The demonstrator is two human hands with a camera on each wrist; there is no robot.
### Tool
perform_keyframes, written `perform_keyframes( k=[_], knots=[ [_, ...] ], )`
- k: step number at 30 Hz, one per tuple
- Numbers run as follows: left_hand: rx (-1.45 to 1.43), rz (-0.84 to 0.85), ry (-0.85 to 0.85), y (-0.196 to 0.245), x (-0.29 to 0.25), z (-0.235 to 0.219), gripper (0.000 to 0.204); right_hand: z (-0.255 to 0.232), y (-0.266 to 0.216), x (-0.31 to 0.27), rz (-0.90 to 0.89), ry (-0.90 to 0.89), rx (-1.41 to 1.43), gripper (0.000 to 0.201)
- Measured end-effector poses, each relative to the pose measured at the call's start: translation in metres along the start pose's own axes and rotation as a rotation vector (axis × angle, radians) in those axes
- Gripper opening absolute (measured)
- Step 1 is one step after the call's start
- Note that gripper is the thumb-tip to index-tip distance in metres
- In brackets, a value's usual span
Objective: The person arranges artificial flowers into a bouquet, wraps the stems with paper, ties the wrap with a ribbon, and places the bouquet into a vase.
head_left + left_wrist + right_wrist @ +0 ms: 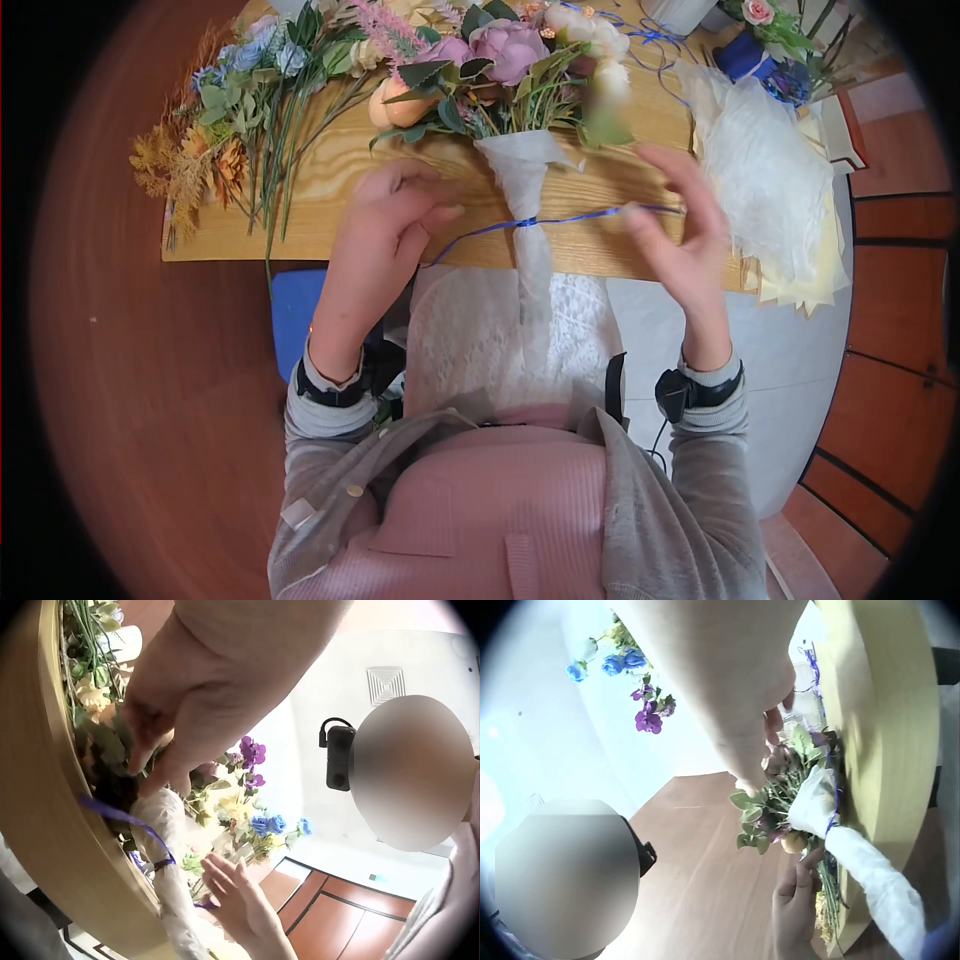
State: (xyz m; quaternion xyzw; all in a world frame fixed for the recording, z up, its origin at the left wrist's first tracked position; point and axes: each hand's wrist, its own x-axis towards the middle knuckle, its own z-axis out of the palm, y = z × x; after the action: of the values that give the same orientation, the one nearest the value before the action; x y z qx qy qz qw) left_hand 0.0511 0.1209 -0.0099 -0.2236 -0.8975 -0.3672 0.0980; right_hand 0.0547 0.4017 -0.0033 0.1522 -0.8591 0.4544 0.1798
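A bouquet of artificial flowers point(505, 50) lies on the table, its stems bound in a white wrap point(527, 180). Blue ribbon point(490, 226) is tied round the narrow part of the wrap, with one tail running to each side. My left hand point(385, 215) hovers left of the wrap, fingers loosely bent with nothing between them, above the left tail. On the other side, my right hand point(690, 225) has thumb and fingers spread apart beside the right tail. The wrapped handle point(877, 885) extends past the table's near edge over my lap.
Loose flower stems point(270, 130) lie at the table's left. Sheets of white wrapping material point(765, 170) are stacked at the right edge. Behind them sit a blue ribbon roll point(745, 55) and more blue ribbon point(655, 38). A blue seat point(298, 310) stands below the table's left side.
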Motion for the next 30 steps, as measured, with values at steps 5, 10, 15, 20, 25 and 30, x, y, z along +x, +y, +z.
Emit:
perform_keyframes(
  k=[5, 10, 15, 20, 25, 30],
  knots=[
    [-0.214, -0.205, -0.079, 0.018, 0.003, 0.007, 0.018, 0.014, -0.016, -0.007, -0.002, -0.158, 0.027, 0.016],
    [-0.286, -0.375, -0.326, 0.011, 0.001, 0.009, 0.015, 0.025, -0.008, -0.013, 0.109, -0.302, 0.048, 0.012],
    [-0.631, -0.495, -0.383, -0.001, -0.001, 0.013, 0.013, 0.028, 0.006, -0.015, -0.102, -0.274, 0.005, 0.011],
    [-1.009, -0.536, -0.323, 0.007, -0.003, 0.027, 0.017, 0.045, 0.002, -0.016, -0.191, -0.055, -0.154, 0.015],
    [-1.069, -0.501, -0.175, 0.014, -0.008, 0.042, 0.021, 0.064, 0.002, -0.019, -0.199, 0.155, -0.052, 0.017],
    [-1.069, -0.451, -0.097, 0.019, -0.011, 0.051, 0.028, 0.069, 0.012, -0.024, 0.266, 0.041, 0.596, 0.014]
  ],
)
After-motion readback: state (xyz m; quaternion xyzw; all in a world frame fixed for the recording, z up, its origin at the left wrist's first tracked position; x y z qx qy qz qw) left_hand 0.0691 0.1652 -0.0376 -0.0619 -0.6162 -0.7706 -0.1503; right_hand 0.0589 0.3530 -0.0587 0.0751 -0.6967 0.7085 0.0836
